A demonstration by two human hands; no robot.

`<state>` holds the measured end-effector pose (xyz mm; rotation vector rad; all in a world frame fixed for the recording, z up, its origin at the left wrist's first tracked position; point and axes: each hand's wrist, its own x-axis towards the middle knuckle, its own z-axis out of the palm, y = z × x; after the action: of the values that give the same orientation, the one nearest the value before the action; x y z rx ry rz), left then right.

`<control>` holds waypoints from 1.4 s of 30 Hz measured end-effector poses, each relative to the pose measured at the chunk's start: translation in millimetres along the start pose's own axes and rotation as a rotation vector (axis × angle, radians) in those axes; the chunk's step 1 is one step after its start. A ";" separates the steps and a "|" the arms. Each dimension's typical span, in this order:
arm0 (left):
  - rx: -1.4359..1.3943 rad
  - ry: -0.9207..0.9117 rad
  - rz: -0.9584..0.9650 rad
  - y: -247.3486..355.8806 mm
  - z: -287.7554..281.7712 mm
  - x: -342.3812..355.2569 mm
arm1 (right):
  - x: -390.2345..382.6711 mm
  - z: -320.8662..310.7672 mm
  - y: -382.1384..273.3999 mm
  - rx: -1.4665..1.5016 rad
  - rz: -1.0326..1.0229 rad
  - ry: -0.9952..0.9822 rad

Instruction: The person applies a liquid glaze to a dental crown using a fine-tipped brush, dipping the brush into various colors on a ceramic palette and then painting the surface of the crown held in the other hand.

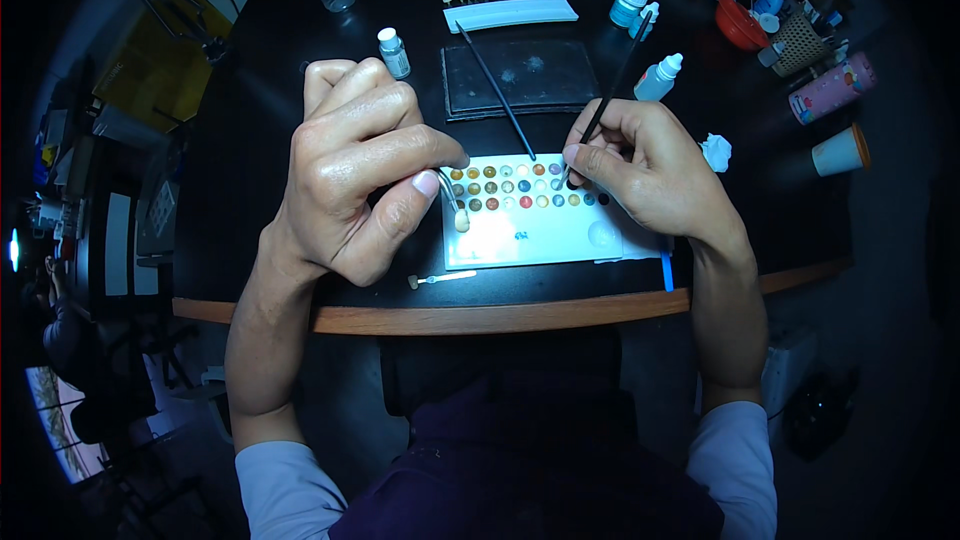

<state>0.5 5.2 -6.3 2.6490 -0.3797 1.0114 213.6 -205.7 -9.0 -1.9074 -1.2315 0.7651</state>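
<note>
The small cream, tooth-shaped piece [461, 221] hangs over the nine o'clock side of the white palette [540, 243], gripped, it seems, at the tip of bent metal tweezers [451, 190]. The left hand [362, 172] pinches these between thumb and forefinger, the other fingers folded loosely; the tool presumably spares the piece from fingertips and leaves its surface exposed. The right hand [655, 168], at two o'clock, is closed around a slim dark brush [605, 108] like a pen, low on the handle, probably for fine control. Its tip points down among the coloured wells, though the fingers and dim light make it hard to tell whether it touches one.

The wells run in rows along the palette's twelve o'clock half, close to both hands. A second brush [495, 83] slants across the dark block [560, 65] at twelve o'clock, its far end reaching the white strip [520, 15] beyond, perhaps as a rest. Small pale pieces stand in a row along that strip, likely so that they keep apart.

Toward half past one stands a dropper bottle [656, 80], and toward half past ten a little glass bottle [394, 57], both within reach. A thin tool [445, 278] lies on the desk [255, 240] at eight o'clock, just beside the palette.
</note>
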 end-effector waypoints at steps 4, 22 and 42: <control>0.002 -0.004 -0.008 1.8 -0.6 -0.4 | -1.0 1.3 -1.9 0.013 0.021 0.009; -0.029 -0.032 -0.097 4.4 1.3 1.8 | 2.5 0.8 -0.1 0.251 -0.151 0.066; -0.067 0.024 -0.073 10.7 10.0 0.4 | -10.7 46.2 -12.3 0.393 -1.004 0.316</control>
<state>3.2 -8.3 -11.5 2.5693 -0.3037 0.9891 167.1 -200.5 -23.6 -0.8513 -1.4665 0.1282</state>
